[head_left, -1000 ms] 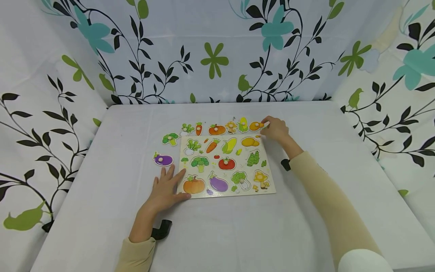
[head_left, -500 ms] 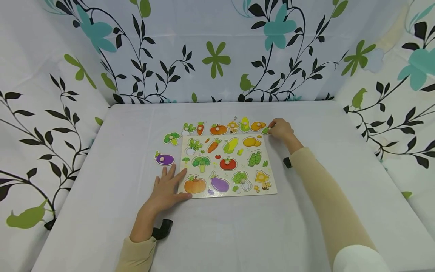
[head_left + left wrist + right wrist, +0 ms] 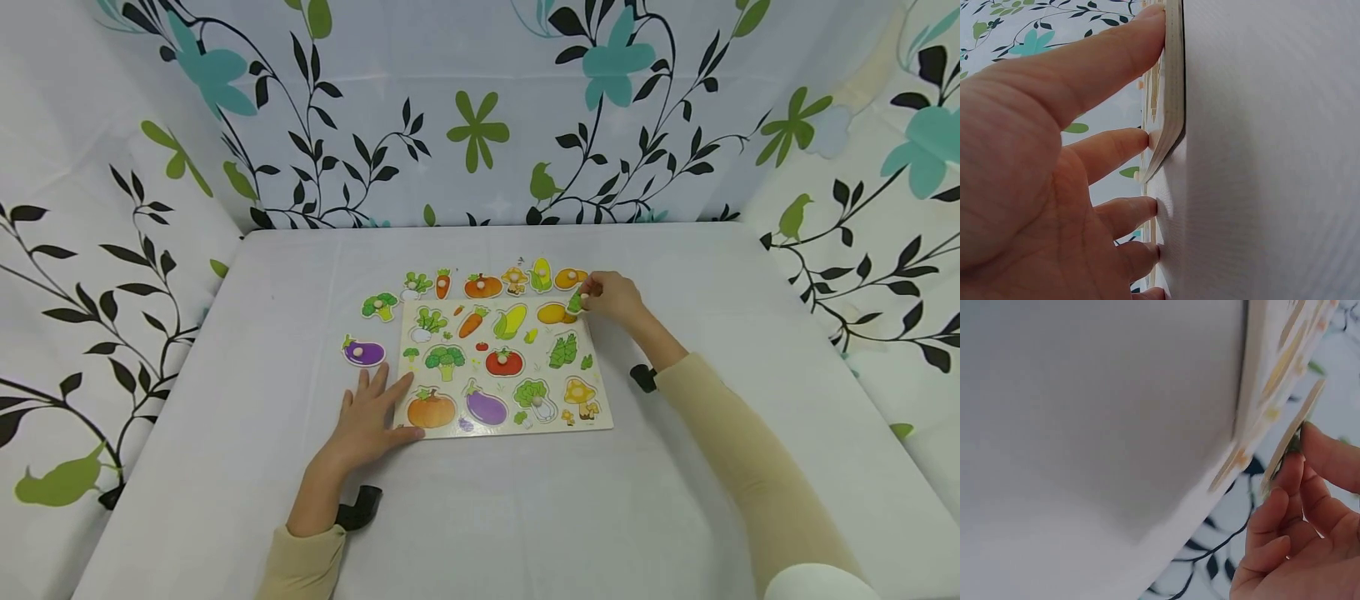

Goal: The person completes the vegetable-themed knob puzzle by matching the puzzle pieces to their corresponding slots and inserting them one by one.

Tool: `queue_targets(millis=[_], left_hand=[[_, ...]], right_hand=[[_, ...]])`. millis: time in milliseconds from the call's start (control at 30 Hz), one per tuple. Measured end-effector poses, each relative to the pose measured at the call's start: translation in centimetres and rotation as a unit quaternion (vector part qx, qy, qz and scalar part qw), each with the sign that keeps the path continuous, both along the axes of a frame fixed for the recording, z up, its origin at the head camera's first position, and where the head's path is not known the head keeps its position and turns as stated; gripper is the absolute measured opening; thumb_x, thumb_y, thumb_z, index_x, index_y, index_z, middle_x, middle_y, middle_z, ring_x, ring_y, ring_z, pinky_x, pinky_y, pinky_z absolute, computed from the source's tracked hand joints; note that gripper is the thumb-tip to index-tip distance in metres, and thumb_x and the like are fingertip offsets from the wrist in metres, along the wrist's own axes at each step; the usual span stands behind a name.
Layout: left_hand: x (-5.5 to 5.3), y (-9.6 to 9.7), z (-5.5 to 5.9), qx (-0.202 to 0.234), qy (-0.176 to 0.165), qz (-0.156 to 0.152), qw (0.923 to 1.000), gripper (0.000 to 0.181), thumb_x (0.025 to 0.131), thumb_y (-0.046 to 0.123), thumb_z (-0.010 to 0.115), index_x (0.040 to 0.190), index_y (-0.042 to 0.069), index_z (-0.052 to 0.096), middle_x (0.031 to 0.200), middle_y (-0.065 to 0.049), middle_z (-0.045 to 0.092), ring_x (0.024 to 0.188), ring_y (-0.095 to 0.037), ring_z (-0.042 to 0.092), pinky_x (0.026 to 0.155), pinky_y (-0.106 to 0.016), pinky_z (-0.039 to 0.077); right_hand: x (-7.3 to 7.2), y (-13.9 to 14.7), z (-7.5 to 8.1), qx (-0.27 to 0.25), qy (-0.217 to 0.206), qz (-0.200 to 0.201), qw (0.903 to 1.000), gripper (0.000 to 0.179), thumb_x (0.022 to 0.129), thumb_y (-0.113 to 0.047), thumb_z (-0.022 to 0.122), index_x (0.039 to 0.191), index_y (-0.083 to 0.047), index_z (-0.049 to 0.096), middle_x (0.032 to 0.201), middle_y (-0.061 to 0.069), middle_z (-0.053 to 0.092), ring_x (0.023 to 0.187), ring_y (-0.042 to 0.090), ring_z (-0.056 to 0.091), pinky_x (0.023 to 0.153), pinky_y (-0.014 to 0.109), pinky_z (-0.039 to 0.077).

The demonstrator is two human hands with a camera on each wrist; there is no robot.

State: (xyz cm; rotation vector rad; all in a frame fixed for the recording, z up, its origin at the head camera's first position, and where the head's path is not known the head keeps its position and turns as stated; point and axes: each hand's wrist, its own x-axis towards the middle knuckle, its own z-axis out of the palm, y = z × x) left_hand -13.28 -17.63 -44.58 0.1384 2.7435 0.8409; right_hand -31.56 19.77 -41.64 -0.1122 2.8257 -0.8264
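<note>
A thin green vegetable puzzle piece [image 3: 574,303] is pinched between the thumb and fingers of my right hand [image 3: 613,297]. It overlaps the board's upper right corner in the head view; the right wrist view shows the piece [image 3: 1288,440] edge-on, raised off the table. The cream puzzle board [image 3: 495,429] has vegetable pictures, with a knobbed tomato piece [image 3: 504,362] in its middle. My left hand [image 3: 367,421] lies spread at the board's lower left corner, thumb [image 3: 1104,62] on its edge. An eggplant piece [image 3: 363,351] lies just beyond those fingertips.
Loose pieces line the board's far side: broccoli [image 3: 379,306], turnip [image 3: 415,285], carrot [image 3: 442,283], pumpkin [image 3: 483,286], mushroom [image 3: 514,281], corn [image 3: 540,275] and a yellow-orange piece [image 3: 568,278]. A leaf-patterned curtain [image 3: 480,75] hangs behind the white table [image 3: 525,508].
My right hand shifted right with the green piece, then came back left and nearer, bringing it over the board's upper right corner. The left hand stays in place on the board.
</note>
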Motion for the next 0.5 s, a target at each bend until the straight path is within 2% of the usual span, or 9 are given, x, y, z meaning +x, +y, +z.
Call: queue_targets(millis=[100, 233, 333, 500], left_hand=[[0.1, -0.1, 0.1, 0.001, 0.002, -0.002, 1.0, 0.085, 0.08, 0.034, 0.078, 0.15, 0.009, 0.038, 0.161, -0.026, 0.01, 0.148, -0.049, -0.006, 0.114, -0.069, -0.002], [0.1, -0.1, 0.3, 0.003, 0.0, -0.003, 1.0, 0.085, 0.08, 0.035, 0.078, 0.151, 0.009, 0.037, 0.161, -0.026, 0.01, 0.148, -0.049, -0.006, 0.114, -0.069, -0.002], [0.0, -0.1, 0.3, 0.001, 0.0, -0.001, 1.0, 0.085, 0.08, 0.034, 0.078, 0.15, 0.009, 0.037, 0.161, -0.026, 0.01, 0.148, -0.049, -0.007, 0.114, -0.069, -0.003], [-0.1, 0.0, 0.0, 0.003, 0.0, 0.0, 1.0, 0.085, 0.08, 0.032, 0.077, 0.151, 0.009, 0.037, 0.161, -0.026, 0.01, 0.148, -0.048, -0.008, 0.115, -0.068, -0.003]], right_hand=[[2.3, -0.9, 0.0, -0.009, 0.004, 0.05, 0.9987, 0.01, 0.091, -0.01, 0.064, 0.099, -0.003, 0.063, 0.083, 0.009, 0.055, 0.078, 0.023, 0.048, 0.067, 0.031, 0.039], [4.6, -1.7, -0.2, -0.005, -0.003, 0.086, 0.9963, 0.007, 0.09, -0.009, 0.065, 0.096, -0.004, 0.064, 0.079, 0.006, 0.054, 0.073, 0.019, 0.048, 0.063, 0.028, 0.038], [5.5, -2.0, -0.5, 0.0, -0.015, 0.103, 0.9946, 0.008, 0.09, -0.01, 0.067, 0.095, -0.005, 0.063, 0.077, 0.005, 0.053, 0.071, 0.018, 0.048, 0.062, 0.026, 0.038], [6.0, -2.3, -1.2, 0.008, -0.031, 0.113, 0.993, 0.009, 0.09, -0.011, 0.068, 0.093, -0.006, 0.062, 0.077, 0.004, 0.051, 0.072, 0.018, 0.049, 0.063, 0.026, 0.039]])
